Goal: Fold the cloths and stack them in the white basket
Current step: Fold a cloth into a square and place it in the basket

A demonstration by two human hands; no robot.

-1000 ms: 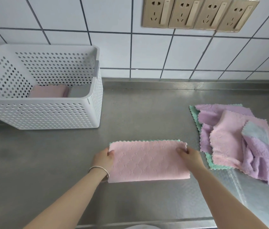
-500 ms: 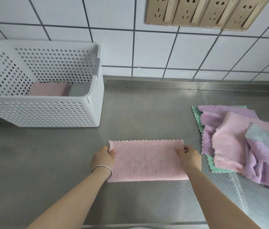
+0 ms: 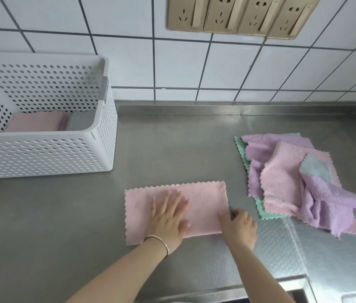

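On the far left of the steel counter (image 3: 172, 149) stood the white basket (image 3: 46, 149), its perforated walls rising close to the tiled wall (image 3: 129, 68), with a folded pink cloth (image 3: 35, 122) lying flat on its floor. White square tiles with dark grout covered the wall behind. No brand, label or readable writing showed anywhere.

Toward the middle, near the front edge, a pink cloth (image 3: 201, 200) folded into a long rectangle lay flat on the brushed metal. The left hand (image 3: 168, 217), a thin metal bangle (image 3: 157, 242) on its wrist, pressed flat on the cloth with fingers straight and spread. The right hand (image 3: 239, 228) sat at the cloth's right short edge, its thumb on top and fingers curled at the edge, pinching the fabric.

High on the wall, a row of four gold-coloured sockets (image 3: 242, 16) ran across the tiles. Farther right on the counter lay a loose pile of cloths (image 3: 292, 182), lilac, pink, green and grey-blue, overlapping and rumpled, well apart from the basket. At the front right, the metal showed an embossed dimpled pattern.
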